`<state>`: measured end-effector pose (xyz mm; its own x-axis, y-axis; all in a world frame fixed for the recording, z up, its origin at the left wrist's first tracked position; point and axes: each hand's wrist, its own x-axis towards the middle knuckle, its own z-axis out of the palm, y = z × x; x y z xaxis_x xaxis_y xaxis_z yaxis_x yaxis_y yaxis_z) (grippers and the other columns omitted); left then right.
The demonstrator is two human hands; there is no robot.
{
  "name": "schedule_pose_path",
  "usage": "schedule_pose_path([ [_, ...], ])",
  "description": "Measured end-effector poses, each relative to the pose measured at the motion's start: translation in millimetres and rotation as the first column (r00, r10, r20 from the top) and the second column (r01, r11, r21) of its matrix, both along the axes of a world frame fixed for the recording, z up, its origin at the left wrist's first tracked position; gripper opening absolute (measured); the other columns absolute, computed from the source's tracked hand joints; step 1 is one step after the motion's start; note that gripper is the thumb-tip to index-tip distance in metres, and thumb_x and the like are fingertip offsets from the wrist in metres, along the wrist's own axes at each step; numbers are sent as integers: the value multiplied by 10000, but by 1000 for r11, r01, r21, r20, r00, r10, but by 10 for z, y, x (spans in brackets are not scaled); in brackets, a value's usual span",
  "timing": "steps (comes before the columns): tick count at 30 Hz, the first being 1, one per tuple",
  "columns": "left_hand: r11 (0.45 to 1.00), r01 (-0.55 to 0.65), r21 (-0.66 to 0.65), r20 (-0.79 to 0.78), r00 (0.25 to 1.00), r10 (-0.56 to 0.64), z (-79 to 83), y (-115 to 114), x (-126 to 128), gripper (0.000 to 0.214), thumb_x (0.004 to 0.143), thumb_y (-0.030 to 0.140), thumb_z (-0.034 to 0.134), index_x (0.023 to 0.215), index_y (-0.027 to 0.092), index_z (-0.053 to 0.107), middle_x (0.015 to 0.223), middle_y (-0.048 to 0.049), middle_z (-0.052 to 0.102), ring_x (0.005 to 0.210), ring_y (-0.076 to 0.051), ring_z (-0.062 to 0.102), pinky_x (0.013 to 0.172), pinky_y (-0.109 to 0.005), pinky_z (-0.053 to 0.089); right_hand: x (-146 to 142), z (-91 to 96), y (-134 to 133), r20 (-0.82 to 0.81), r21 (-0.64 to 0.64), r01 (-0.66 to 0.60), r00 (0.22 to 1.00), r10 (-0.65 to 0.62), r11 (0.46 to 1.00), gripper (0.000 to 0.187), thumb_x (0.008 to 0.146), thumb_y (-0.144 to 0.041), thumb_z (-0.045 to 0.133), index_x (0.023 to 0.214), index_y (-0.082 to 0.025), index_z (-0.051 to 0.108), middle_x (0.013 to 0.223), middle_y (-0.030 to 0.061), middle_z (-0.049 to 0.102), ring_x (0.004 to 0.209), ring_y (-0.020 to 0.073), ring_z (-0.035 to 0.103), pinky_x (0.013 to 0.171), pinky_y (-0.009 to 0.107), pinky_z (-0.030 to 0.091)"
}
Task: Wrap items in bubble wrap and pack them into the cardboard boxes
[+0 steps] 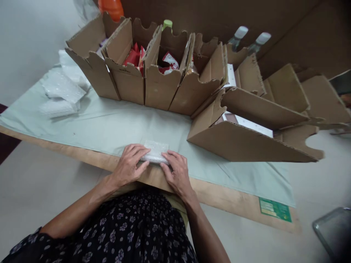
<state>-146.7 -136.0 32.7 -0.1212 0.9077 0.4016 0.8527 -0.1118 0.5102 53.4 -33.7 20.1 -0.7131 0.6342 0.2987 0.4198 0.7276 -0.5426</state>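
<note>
A small bundle of bubble wrap [155,150] lies at the table's front edge, partly rolled or folded, with a flat flap pointing away from me. My left hand [131,162] grips its left end, fingers on top and thumb at the near side. At the right end my right hand [177,170] holds it the same way, thumb against the near edge. Whatever is inside the wrap, if anything, cannot be made out.
Open cardboard bins [161,89] stand in a row along the back, some with red packets [133,55]. Another cardboard bin [233,140] juts toward me at right, holding a white box [252,126]. More bubble wrap [64,87] is piled at left. Bottles [238,36] stand behind.
</note>
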Motion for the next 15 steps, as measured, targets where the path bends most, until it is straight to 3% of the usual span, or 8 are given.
schedule_pose_path([
  [2,999,-35,-27,9,999,36,-21,64,-18,276,979,229,564,1230,175,666,1058,-97,738,1027,-254,650,954,-432,516,-7,32,14,3,-6,23,1000,-23,1000,351,1038,-309,520,1351,-209,641,1235,101,751,1234,260,619,1046,441,462],
  [7,964,-220,-147,-59,975,214,-62,322,-106,328,949,306,586,1201,127,695,1040,-145,738,966,-296,644,915,-484,522,-115,70,70,153,152,13,988,-37,988,451,998,-349,596,1424,-198,596,1502,153,581,1362,319,514,1096,480,404],
  [9,954,-259,-153,15,964,264,-26,293,-105,368,936,349,585,1207,123,692,1046,-146,718,972,-293,645,918,-486,528,-170,53,119,222,143,-20,975,-12,989,399,996,-289,601,1388,-219,630,1481,133,607,1373,320,506,1096,481,392],
  [11,941,-288,-180,213,922,323,28,178,-58,421,909,405,603,1225,135,677,1028,-122,702,923,-263,651,872,-450,555,-214,29,161,233,93,6,972,-28,996,377,1003,-242,584,1374,-231,644,1439,113,647,1358,303,523,1093,471,390],
  [13,918,-283,-279,493,778,390,77,44,21,556,865,475,655,1308,141,618,1026,-103,693,875,-236,663,796,-407,585,-238,15,172,193,27,63,979,-67,998,360,1011,-224,574,1361,-240,656,1408,93,675,1327,274,553,1094,446,395],
  [15,894,-213,-395,724,527,445,108,-35,101,797,799,536,731,1447,137,492,1067,-105,690,890,-239,690,761,-396,609,-234,24,138,136,-28,90,987,-86,996,329,1016,-223,572,1327,-251,675,1373,75,700,1294,247,580,1091,419,406],
])
